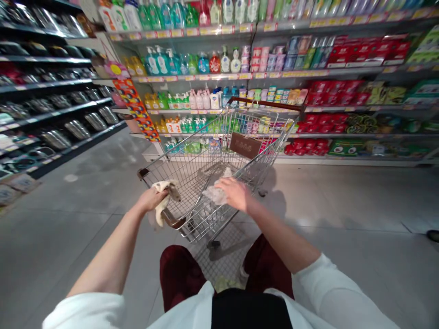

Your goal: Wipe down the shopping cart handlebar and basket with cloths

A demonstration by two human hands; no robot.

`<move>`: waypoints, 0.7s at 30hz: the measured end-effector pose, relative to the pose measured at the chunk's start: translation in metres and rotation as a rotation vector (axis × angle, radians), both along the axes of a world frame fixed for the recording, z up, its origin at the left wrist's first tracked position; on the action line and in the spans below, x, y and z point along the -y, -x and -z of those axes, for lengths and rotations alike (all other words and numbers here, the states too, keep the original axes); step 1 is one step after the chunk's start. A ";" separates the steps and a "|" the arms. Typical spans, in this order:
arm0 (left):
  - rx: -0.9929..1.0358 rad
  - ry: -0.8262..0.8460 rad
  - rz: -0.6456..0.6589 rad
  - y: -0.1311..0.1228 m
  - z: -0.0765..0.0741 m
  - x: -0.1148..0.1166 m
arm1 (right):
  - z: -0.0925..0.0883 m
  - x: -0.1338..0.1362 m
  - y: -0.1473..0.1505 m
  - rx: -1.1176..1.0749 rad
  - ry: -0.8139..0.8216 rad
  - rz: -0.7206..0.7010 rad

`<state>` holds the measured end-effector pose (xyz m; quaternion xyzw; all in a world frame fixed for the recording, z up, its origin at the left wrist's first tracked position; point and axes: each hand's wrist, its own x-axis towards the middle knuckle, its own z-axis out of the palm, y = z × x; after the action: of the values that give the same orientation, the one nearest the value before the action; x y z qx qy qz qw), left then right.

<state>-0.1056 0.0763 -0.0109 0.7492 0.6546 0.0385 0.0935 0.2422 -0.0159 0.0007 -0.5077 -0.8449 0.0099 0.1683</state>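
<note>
A metal shopping cart (192, 169) stands in front of me in a store aisle, its basket tilted toward me. My left hand (151, 198) is closed around a cream cloth (163, 197) at the cart's near left corner, by the brown handle bar. My right hand (235, 193) presses a pale grey cloth (214, 194) against the wire side of the basket, fingers curled over it. A brown sign plate (245, 145) hangs on the cart's far end.
Shelves of bottles and detergent (192, 64) and red packages (329, 91) line the far wall. Dark shelves of metal pans (55, 114) run along the left. Grey tiled floor (360, 219) surrounds the cart.
</note>
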 end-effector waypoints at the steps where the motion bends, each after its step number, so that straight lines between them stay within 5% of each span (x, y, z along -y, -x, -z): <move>1: 0.014 0.003 0.004 -0.006 -0.005 0.004 | -0.006 -0.009 -0.024 0.025 -0.033 0.096; 4: 0.037 -0.003 -0.008 -0.045 -0.013 0.032 | -0.018 -0.037 -0.097 0.047 -0.121 0.387; 8: 0.051 -0.019 -0.025 -0.115 -0.005 0.073 | -0.011 -0.047 -0.150 0.044 -0.017 0.386; 12: -0.101 -0.104 -0.106 -0.141 0.007 0.087 | -0.001 -0.022 -0.143 0.083 -0.062 0.427; 16: -0.125 -0.084 -0.084 -0.126 0.006 0.075 | -0.007 -0.003 -0.117 0.255 -0.076 0.551; 21: -0.109 -0.064 -0.133 -0.113 0.001 0.060 | -0.017 -0.001 -0.109 0.333 -0.036 0.539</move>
<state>0.0073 0.0167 -0.0122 0.7076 0.7055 0.0245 0.0311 0.3512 -0.0149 0.0178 -0.7049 -0.6959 -0.1333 0.0332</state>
